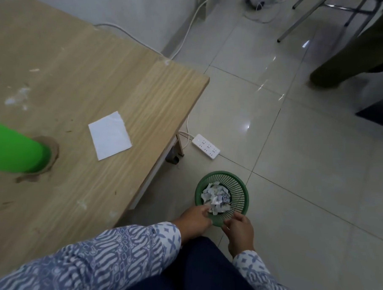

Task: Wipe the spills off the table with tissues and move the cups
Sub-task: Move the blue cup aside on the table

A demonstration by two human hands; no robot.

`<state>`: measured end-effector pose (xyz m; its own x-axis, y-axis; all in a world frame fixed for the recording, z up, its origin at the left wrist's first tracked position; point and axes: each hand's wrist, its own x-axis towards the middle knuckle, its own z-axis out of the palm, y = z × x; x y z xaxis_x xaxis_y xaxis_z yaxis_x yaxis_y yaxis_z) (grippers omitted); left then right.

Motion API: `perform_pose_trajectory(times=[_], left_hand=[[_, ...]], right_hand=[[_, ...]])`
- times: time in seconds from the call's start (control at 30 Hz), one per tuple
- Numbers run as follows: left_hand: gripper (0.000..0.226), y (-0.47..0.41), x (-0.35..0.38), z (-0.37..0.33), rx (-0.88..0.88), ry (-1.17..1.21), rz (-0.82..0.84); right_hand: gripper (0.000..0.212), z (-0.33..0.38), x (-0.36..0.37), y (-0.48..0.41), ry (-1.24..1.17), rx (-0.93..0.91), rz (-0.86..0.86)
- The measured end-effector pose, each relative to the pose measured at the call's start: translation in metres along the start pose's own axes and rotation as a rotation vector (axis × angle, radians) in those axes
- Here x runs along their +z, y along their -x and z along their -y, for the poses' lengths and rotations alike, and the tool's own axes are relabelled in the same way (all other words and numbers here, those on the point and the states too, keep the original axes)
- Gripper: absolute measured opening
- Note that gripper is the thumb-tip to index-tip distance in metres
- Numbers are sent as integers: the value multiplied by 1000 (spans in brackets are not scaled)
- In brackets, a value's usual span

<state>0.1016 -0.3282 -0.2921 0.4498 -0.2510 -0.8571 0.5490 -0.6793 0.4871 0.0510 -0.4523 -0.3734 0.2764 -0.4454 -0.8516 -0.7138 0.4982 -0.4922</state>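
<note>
**Both hands at the waste basket beside the worktop**

The left hand [194, 219] reaches down to the near rim of the round green plastic mesh waste basket [239, 190] on the floor, its fingers curled at the edge of the crumpled, stained tissues [216, 197] heaped inside; whether it is gripping a tissue or only touching the pile cannot be told. The right hand [239, 231] is loosely curled against the basket's near rim, its fingertips on the green edge. Both sleeves carry a blue-and-white pattern.

Left of the basket stands the light wood-grain worktop [102, 64]. On it a flat, clean white tissue sheet [109, 135] lies near the right edge. Further left, a bright green cup [15, 148] sits at the frame's edge in a brown spill [53, 148] that rings its base. Pale smears [17, 97] mark the wood behind it.

On the tiled floor by the worktop's leg lies a white power strip [206, 146] with its cable.
</note>
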Motion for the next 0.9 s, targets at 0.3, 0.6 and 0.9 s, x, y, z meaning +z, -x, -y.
perform_pose_trajectory(times=[0.3,0.6,0.9], left_hand=[[44,26,-19,-5,21,47,-77],[40,94,-51,-15,163,152,-211],[42,195,-71,39,334,391,-434]], right_hand=[[25,25,30,45,113,-170,160],[20,58,56,132,204,-513,237],[17,25,67,273,206,-781,409]])
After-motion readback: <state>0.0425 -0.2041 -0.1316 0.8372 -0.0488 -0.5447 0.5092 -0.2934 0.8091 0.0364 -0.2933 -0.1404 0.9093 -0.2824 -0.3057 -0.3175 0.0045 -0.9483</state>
